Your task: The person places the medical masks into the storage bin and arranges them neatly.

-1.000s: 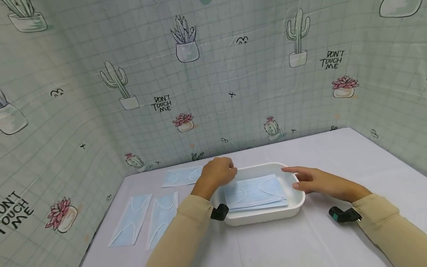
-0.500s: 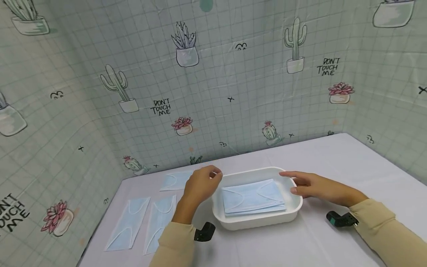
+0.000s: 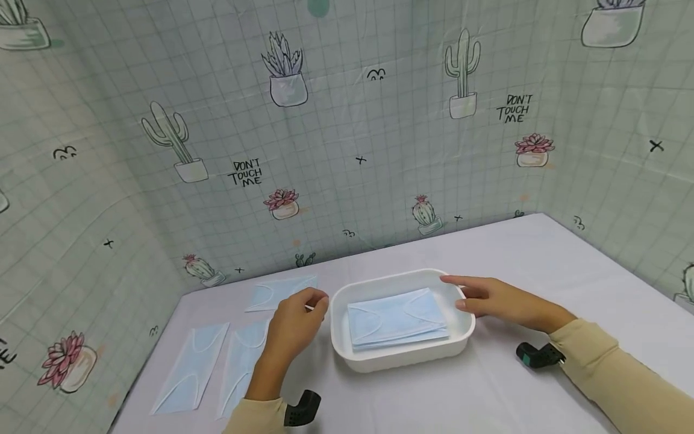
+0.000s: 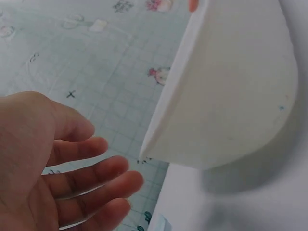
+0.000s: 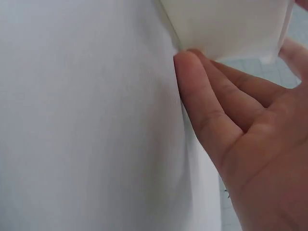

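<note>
A white tray (image 3: pixel 401 358) holds a small stack of blue face masks (image 3: pixel 396 319). My left hand (image 3: pixel 295 322) hangs just left of the tray with loosely bent fingers and nothing in them; in the left wrist view that hand (image 4: pixel 72 168) is apart from the tray wall (image 4: pixel 226 96). At the tray's right end is my right hand (image 3: pixel 501 301), thumb and index finger spread along the rim. The right wrist view shows the right hand (image 5: pixel 240 120) with extended fingers against the tray's outer wall (image 5: pixel 231 29).
Two blue masks lie left of the left hand, one farther out (image 3: pixel 192 367) and one nearer (image 3: pixel 244 361), partly covered by the arm. Another mask (image 3: pixel 276 293) lies behind the left hand. A patterned curtain (image 3: pixel 347 120) stands behind the white table (image 3: pixel 412 404).
My left hand has moved left, from over the tray's left edge to beside it. My right hand stays at the tray's right end. The head view has shifted slightly.
</note>
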A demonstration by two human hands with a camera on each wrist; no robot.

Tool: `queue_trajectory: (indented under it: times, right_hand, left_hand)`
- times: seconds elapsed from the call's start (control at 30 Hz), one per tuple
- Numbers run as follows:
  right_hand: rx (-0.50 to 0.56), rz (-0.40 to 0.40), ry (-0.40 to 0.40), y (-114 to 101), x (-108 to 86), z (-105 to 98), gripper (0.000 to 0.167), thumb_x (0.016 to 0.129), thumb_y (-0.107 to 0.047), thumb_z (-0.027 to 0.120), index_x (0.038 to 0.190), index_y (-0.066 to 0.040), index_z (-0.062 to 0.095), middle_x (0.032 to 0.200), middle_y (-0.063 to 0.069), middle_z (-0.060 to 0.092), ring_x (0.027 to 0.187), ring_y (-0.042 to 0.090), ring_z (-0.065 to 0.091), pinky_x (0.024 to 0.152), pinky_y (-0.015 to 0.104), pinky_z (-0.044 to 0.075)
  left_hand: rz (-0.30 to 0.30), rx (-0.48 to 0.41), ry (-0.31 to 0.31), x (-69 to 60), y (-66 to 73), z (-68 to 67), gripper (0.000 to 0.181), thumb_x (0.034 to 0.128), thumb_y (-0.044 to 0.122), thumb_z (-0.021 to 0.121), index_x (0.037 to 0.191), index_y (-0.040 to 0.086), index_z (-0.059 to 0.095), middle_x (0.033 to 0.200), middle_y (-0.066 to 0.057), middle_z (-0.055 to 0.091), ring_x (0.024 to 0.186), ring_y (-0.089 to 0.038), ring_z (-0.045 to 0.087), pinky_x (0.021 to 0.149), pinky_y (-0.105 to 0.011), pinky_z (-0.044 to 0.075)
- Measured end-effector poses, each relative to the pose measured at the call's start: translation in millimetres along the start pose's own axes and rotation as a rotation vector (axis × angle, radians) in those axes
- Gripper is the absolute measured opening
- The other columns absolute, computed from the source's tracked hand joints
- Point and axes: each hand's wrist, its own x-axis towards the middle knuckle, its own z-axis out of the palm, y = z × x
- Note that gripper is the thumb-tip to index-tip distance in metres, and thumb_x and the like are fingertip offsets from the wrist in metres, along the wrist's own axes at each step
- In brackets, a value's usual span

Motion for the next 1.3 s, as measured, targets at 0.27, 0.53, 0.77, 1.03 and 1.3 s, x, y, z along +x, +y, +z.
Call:
queue_trajectory:
  times: [0.27,0.53,0.77,1.03,1.3]
  right_hand:
    - [-0.017,-0.013,0.045,2,-0.4,2,0.058,0.101,-0.039,0.06,0.154,-0.029,0.04,0.156,0.019,0.035,0.139,0.041,0.038,0.096,0.045,0.045]
    - [-0.017,-0.03,0.05,2,-0.6,4,0.055,0.102,-0.037,0.059,0.152,-0.025,0.042,0.155,0.021,0.035,0.14,0.044,0.036,0.096,0.045,0.045]
    - [-0.04,-0.028,0.037,0,-0.5,3,0.054,0.102,-0.036,0.058,0.153,-0.025,0.041,0.152,0.021,0.04,0.135,0.038,0.044,0.095,0.044,0.046]
    - [-0.019,-0.007,0.016,-2,-3.0,5,0.056,0.102,-0.035,0.058,0.154,-0.025,0.039,0.151,0.021,0.041,0.133,0.034,0.046,0.096,0.045,0.044]
    - [-0.045,-0.022,0.014,-1,-0.8,2,0.056,0.103,-0.036,0.056,0.154,-0.025,0.038,0.15,0.021,0.043,0.13,0.032,0.049,0.095,0.045,0.045]
  left_hand:
    - [0.008,-0.052,0.054,-7.1,-15.2,0.0,0.02,0.0991,0.026,0.06,0.111,0.017,0.073,0.093,0.004,0.069,0.077,-0.01,0.065,0.063,-0.033,0.049]
    - [-0.038,-0.192,0.025,-8.2,-44.6,-11.1,0.02,0.102,0.017,0.057,0.114,0.007,0.07,0.092,-0.003,0.07,0.079,-0.013,0.068,0.072,-0.035,0.053]
    - [-0.119,-0.239,0.014,-3.8,-65.0,-28.8,0.025,0.1033,0.017,0.054,0.119,0.002,0.067,0.099,-0.01,0.071,0.084,-0.018,0.068,0.075,-0.035,0.056]
    - [-0.163,-0.229,-0.032,-2.1,-90.8,-49.2,0.031,0.1035,0.019,0.054,0.124,-0.002,0.063,0.101,-0.012,0.07,0.088,-0.023,0.069,0.076,-0.038,0.056]
    - [-0.19,-0.136,-0.092,-2.5,-112.7,-77.8,0.04,0.1026,0.023,0.056,0.131,-0.005,0.058,0.11,-0.017,0.069,0.091,-0.027,0.069,0.078,-0.041,0.056]
